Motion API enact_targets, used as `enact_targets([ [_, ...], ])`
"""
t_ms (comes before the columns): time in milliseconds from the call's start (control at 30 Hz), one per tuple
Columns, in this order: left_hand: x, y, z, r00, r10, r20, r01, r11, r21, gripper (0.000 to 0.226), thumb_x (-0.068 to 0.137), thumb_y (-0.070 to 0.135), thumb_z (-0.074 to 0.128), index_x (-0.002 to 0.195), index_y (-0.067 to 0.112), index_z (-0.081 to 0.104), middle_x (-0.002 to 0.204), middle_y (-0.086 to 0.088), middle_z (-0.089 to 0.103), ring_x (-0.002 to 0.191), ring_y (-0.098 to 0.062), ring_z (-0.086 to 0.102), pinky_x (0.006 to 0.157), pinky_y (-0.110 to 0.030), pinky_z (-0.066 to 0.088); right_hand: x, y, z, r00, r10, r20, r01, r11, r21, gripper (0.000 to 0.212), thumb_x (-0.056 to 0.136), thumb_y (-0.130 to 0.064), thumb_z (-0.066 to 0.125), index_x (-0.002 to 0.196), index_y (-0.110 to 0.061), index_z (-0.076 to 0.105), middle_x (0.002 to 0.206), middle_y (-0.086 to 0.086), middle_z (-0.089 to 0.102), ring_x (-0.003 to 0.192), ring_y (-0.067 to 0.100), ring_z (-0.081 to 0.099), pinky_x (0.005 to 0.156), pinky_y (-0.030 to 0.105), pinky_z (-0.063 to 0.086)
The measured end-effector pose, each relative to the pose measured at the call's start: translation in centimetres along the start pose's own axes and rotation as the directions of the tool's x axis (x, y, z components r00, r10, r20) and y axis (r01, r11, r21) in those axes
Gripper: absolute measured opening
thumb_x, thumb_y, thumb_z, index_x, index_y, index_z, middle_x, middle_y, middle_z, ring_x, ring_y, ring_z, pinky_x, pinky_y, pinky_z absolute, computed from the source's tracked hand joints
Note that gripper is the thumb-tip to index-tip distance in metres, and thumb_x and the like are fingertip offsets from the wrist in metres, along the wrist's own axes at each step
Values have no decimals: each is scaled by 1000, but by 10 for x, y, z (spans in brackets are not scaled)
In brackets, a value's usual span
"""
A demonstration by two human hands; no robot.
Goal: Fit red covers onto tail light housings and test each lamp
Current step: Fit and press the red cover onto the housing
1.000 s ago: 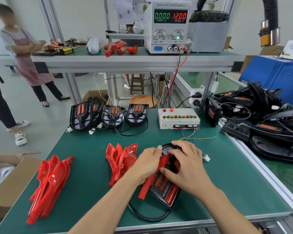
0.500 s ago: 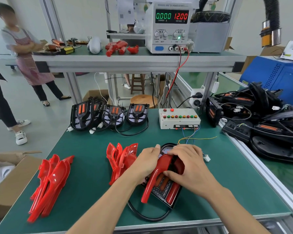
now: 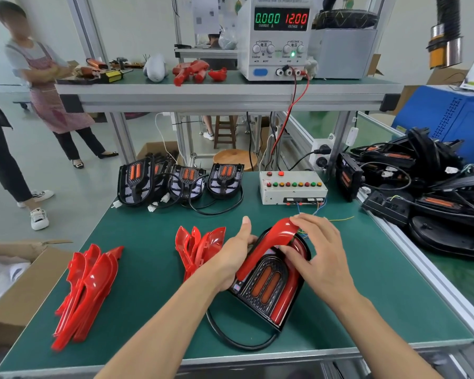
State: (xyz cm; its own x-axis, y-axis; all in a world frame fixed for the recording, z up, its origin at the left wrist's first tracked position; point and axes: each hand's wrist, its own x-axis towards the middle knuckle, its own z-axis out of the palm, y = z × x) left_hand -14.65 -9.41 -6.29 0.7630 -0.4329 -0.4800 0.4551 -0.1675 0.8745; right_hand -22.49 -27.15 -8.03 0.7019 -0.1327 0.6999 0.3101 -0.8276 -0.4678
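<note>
head view: left hand (image 3: 234,258) grips housing (image 3: 268,285) left edge; right hand (image 3: 320,255) fingers curled, pressing red cover (image 3: 274,239) onto housing.

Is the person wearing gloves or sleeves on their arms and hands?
No. Both forearms are bare all the way to the bottom of the picture, with no sleeves showing. The left hand and the right hand wear no gloves, and I see no rings, watch or bracelet. The fingers have short, unpainted nails.

- Left hand (image 3: 234,258) holds the black tail light housing (image 3: 266,285) on the green desk (image 3: 153,296).
- Right hand (image 3: 316,255) presses a red cover (image 3: 278,236) onto its top.
- Power supply (image 3: 277,36) reads 12.00 volts.
</note>
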Motion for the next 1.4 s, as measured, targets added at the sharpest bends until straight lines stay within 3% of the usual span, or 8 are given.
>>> enact_targets([
  [200,-1,1,-1,1000,7,-5,-7,999,43,86,98,76,16,124,14,69,111,-6,77,102,-17,73,70,-25,58,0,3,-1,998,-54,19,54,998,15,50,88,-48,67,129,-20,64,134,-18,52,134,-10,36,121,31,22],
  [367,-1,1,0,1000,2,-4,-2,999,40,87,97,77,16,127,13,68,114,-10,76,106,-23,72,90,-38,60,-3,-1,5,999,-48,17,48,999,6,51,88,-51,66,129,-20,64,134,-16,54,133,-10,37,121,41,26],
  [500,-1,0,-3,1000,8,-2,-8,999,38,86,97,76,16,122,14,70,112,-7,77,106,-20,72,87,-34,59,-6,1,5,999,-26,22,25,998,52,50,88,-49,67,129,-21,63,134,-17,55,131,-10,39,115,47,34],
  [800,-5,0,-2,1000,12,12,-13,998,57,89,97,77,16,142,12,57,128,-8,69,115,-21,67,100,-40,55,-10,0,11,997,-26,69,26,1000,0,48,88,-45,68,130,-24,61,136,-18,53,132,1,48,120,45,27],
  [933,-8,2,-1,999,39,26,-41,996,73,81,99,73,23,148,14,49,119,7,63,95,-5,66,64,-17,58,-11,2,11,996,4,93,-5,1000,14,48,88,-47,67,130,-25,61,134,-21,52,134,-3,43,119,50,28],
  [1100,-7,-2,-4,991,82,108,-94,989,117,55,103,59,45,120,13,70,107,-12,78,99,-28,76,91,-47,61,-10,4,9,991,32,133,-36,999,29,51,88,-44,69,133,-23,62,133,-13,54,132,7,46,110,59,38],
  [1233,-6,-7,-4,983,154,97,-167,977,134,49,103,53,50,119,9,66,109,-17,76,99,-30,75,92,-51,60,-9,2,8,980,40,197,-46,999,22,53,87,-35,72,138,-22,62,133,-5,55,132,18,49,108,61,40],
  [1400,-7,-8,-6,969,197,151,-220,963,155,54,101,58,51,118,10,68,113,-19,74,106,-36,72,96,-54,58,-9,-7,6,958,122,258,-140,989,49,54,87,-23,77,139,-23,61,138,-7,53,131,14,48,113,52,37],
])
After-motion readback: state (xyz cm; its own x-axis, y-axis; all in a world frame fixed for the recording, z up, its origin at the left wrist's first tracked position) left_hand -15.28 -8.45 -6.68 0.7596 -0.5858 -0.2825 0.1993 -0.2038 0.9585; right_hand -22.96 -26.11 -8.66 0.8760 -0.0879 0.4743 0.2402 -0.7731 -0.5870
